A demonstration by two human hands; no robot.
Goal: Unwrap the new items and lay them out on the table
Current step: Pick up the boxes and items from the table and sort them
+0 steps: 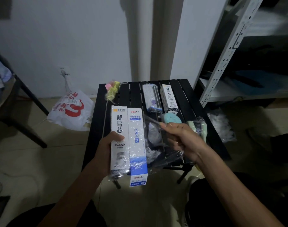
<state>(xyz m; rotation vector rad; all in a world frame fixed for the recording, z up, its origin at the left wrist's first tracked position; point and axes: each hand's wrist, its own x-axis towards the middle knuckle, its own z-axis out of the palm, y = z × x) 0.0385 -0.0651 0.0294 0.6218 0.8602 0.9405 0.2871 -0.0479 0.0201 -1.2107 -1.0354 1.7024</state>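
Centre of the frame, gripped in the left hand with the thumb across the front: two long boxes side by side, a white refill box and a blue-and-white Deli refill box, both partly wound in clear cling film. Held over the near edge of the black slatted table, lower ends hanging past it.

Just right of the boxes, pinched between thumb and fingers of the right hand: a stretched strand of that film, pulled taut up and to the right.

Lying on the table, at its upper left corner: pink and yellow pieces in clear wrap. Toward the far edge, side by side: a film-wrapped bluish pack and a second white box. Just above the right hand, a round teal item; just right of the hand, a pale green item in wrap.

On the floor, left of the table: a white plastic bag with red print. On the floor to the right: a heap of crumpled film. Upper right of the frame: grey metal shelving.
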